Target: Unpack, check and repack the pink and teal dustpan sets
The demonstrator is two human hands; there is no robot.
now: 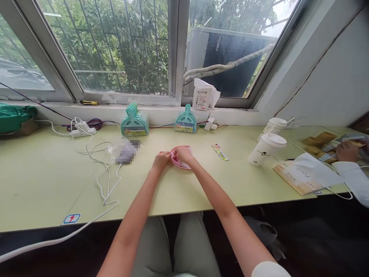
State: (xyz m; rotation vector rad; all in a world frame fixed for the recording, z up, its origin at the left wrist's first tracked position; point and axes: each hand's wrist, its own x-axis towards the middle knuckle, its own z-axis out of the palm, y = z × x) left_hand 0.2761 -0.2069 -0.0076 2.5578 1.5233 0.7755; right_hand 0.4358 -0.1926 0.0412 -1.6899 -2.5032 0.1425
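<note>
Pink piece (178,164): plastic, rounded, with white slats or bristles along its near side; it lies on the pale green table (184,192) in front of the person, under both hands.
Left hand (162,158): fingertips closed on the left end of the pink piece.
Right hand (183,153): reaches over the top, fingers bent down onto the pink piece; whether they pinch it or only press, I cannot tell.
Printed card (220,152): flat on the table, just right of the hands.
Clear plastic bag (115,151): left of the hands, around something dark and blurred out, with a white cable running from it.
Green dustpan sets (134,122): several nested together by the sill, in clear wrapping with a printed label.
Single green set (185,121): upright, right of that stack, also labelled.
Tissue packet (201,97): on the sill, white tissue standing out of its opening.
Paper cups (263,152): two, one behind the other, white lids on; contents hidden.
Flat carton (290,180): right of the cups, a white sheet (307,169) lying over it.
Co-worker's hand (347,151): far right, among yellow-brown items and clear packaging.
Green bag (15,117): far left, bulging; its contents cannot be seen.
</note>
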